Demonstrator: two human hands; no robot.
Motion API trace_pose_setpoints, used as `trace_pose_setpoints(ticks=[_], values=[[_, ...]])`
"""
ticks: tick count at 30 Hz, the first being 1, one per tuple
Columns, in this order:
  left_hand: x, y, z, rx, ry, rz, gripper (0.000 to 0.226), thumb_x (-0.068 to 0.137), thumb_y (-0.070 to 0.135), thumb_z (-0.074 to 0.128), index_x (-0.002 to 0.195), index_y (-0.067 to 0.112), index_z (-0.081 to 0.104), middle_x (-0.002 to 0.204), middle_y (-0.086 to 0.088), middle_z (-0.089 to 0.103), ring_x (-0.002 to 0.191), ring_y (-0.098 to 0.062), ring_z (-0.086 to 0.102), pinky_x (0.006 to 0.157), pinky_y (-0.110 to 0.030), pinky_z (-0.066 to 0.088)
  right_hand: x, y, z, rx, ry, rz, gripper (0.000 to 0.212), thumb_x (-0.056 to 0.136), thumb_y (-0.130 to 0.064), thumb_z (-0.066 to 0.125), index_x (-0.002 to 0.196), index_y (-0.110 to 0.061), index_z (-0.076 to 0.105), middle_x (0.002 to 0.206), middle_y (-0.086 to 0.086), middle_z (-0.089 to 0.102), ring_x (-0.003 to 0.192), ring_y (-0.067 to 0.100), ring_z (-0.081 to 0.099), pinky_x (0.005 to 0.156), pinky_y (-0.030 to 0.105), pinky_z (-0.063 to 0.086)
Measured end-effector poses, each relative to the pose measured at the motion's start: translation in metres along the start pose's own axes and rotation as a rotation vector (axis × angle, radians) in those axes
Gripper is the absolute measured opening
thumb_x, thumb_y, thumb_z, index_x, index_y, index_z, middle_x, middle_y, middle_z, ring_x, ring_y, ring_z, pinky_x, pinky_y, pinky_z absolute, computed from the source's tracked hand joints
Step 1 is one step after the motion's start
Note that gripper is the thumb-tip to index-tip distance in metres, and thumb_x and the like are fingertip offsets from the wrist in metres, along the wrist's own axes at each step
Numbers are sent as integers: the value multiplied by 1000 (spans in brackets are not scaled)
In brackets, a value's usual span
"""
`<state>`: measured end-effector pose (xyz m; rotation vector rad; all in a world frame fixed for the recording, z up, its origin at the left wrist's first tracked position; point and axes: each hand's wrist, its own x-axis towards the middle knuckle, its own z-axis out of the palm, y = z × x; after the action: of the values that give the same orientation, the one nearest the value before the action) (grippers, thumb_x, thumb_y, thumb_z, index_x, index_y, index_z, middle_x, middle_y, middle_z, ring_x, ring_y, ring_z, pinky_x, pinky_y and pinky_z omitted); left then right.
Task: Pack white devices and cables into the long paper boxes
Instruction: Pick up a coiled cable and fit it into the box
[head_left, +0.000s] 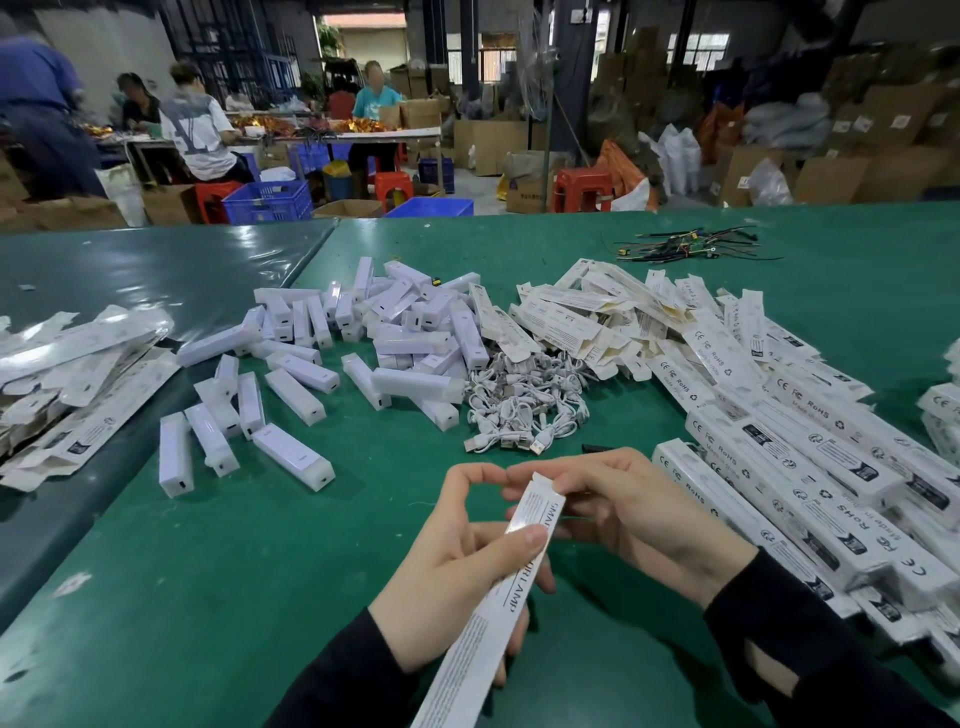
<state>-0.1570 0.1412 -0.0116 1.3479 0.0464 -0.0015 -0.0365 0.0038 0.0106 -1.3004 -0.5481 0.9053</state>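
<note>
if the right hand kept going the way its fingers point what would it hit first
The right hand points left, fingers on the top end of the long paper box. Just past that it would probably meet the left hand's fingertips, though depth is unclear.

The table (363, 571) is green. The devices (291, 395) are plain white. The cables (524, 410) are white with silver ends. The boxes (810, 499) are white with black writing. The sleeves (343, 675) are black. Far back are blue crates (267, 202) and red stools (582, 189).
</note>
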Motion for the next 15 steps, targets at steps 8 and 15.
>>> trace_pose_setpoints(ticks=[8,15], values=[[1,-2,-2,13,5,-29,51,82,22,65,121,19,31,80,-21,66,38,-24,54,34,-29,47,0,5,2,-110,60,-21,37,90,4,46,87,-10,80,96,11,76,92,20,71,72,24,57],[3,2,-2,-30,182,45,49,81,27,68,120,25,38,76,-25,66,36,-27,53,33,-31,47,0,16,17,-109,16,-144,33,99,-28,46,115,-18,73,111,9,71,96,14,62,78,23,49]])
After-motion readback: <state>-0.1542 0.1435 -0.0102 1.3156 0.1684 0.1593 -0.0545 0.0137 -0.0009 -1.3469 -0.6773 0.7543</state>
